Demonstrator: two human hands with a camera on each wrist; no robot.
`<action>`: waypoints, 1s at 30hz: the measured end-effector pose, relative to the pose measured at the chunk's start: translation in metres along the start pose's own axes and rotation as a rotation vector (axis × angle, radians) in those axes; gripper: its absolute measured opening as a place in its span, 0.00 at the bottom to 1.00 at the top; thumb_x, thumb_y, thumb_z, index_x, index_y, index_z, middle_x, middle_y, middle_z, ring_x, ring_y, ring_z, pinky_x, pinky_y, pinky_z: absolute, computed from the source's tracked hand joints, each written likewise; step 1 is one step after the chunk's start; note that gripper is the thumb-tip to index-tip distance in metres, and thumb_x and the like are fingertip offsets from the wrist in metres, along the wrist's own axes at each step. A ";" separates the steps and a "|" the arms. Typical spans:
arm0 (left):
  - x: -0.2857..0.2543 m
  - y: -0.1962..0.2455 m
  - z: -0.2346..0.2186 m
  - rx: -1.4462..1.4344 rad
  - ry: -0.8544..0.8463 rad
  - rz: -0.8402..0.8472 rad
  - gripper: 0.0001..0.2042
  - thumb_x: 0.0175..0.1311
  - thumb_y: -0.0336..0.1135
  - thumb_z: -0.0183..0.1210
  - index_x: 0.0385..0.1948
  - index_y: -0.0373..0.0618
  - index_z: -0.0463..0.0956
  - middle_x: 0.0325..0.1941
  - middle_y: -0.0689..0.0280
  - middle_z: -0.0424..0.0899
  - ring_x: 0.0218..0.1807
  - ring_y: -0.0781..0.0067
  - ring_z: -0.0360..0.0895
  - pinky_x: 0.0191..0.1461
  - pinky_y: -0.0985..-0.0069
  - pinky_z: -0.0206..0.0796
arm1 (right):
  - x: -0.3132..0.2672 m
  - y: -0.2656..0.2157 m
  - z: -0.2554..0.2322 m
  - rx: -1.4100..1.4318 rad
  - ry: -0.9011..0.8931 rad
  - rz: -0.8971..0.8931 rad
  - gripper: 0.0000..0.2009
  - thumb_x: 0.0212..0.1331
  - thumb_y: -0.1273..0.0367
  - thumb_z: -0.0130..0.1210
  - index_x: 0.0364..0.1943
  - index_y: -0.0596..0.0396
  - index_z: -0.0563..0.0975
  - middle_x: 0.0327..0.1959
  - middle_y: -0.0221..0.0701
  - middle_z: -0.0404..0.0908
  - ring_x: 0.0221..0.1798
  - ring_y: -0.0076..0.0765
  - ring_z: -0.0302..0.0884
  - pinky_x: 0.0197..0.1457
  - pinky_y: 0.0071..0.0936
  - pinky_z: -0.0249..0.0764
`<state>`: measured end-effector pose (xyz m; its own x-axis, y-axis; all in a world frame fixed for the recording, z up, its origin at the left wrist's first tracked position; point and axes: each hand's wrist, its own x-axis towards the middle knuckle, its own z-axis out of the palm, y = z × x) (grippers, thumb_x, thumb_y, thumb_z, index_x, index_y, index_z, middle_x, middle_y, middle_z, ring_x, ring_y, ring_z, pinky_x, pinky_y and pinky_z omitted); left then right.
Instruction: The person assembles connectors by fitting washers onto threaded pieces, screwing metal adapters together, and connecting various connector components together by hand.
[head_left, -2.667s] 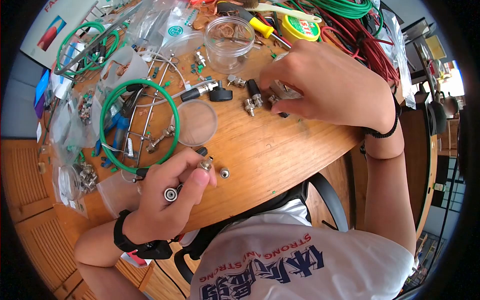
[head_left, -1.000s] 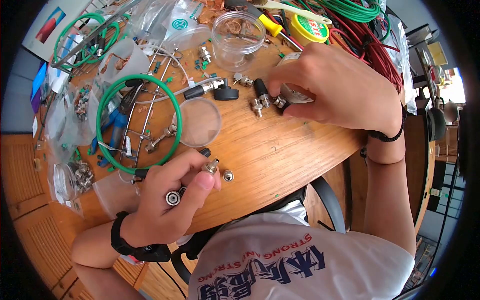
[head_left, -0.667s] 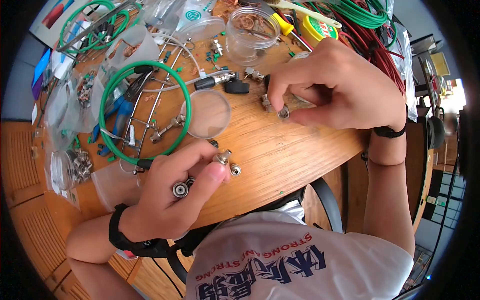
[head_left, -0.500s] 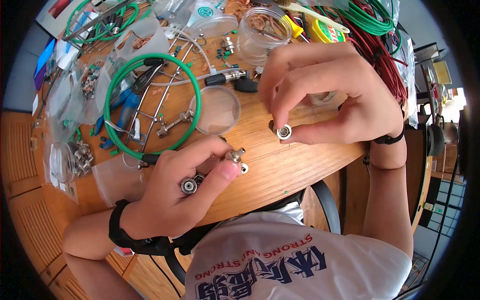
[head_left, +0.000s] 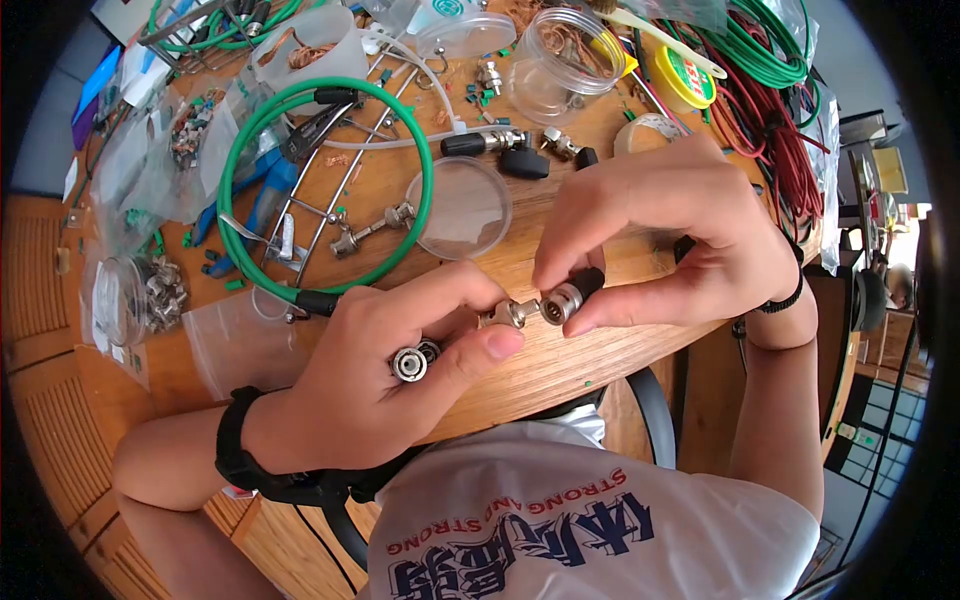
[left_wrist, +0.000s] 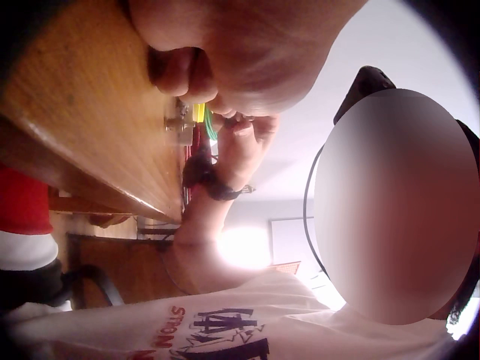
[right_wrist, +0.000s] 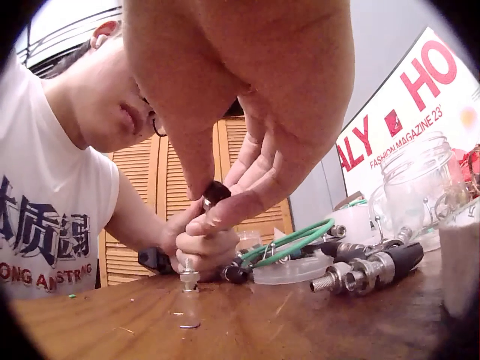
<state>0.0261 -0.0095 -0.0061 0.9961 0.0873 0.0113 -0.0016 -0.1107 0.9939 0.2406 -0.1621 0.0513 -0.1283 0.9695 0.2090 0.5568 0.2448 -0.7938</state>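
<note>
My left hand (head_left: 350, 385) pinches a metal BNC connector (head_left: 512, 313) between thumb and forefinger, its narrow end pointing right. Another BNC connector (head_left: 410, 364) is tucked in the curled fingers, its round socket facing up. My right hand (head_left: 690, 235) pinches a second BNC connector with a black boot (head_left: 566, 302) by thumb and forefinger. Its open metal end is right at the tip of the left hand's connector. In the right wrist view, a small metal connector (right_wrist: 189, 277) stands upright on the table just below the left hand; the head view hides it behind that hand.
A coiled green cable (head_left: 425, 190) lies over a wire rack, with a clear round lid (head_left: 470, 205) beside it. Behind are a clear jar (head_left: 560, 85), a tape roll (head_left: 640, 130), a yellow paste tub (head_left: 685, 78) and red cables (head_left: 780, 160). Plastic bags (head_left: 150, 170) crowd the left.
My right hand has lifted the black-booted connector from the group near the tape roll and brought it left and nearer, to the left hand's connector. The left hand has shifted slightly right.
</note>
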 end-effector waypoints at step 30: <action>0.003 0.005 -0.004 0.091 -0.062 0.033 0.09 0.72 0.33 0.64 0.37 0.38 0.76 0.19 0.63 0.75 0.20 0.77 0.71 0.27 0.76 0.59 | -0.005 0.002 0.019 -0.204 0.114 -0.228 0.15 0.51 0.65 0.75 0.40 0.61 0.88 0.28 0.32 0.81 0.26 0.29 0.78 0.25 0.26 0.68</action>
<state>0.0288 -0.0062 -0.0004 0.9992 0.0210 0.0343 -0.0294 -0.2023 0.9789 0.2269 -0.1662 0.0373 -0.1822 0.8791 0.4405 0.6789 0.4365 -0.5904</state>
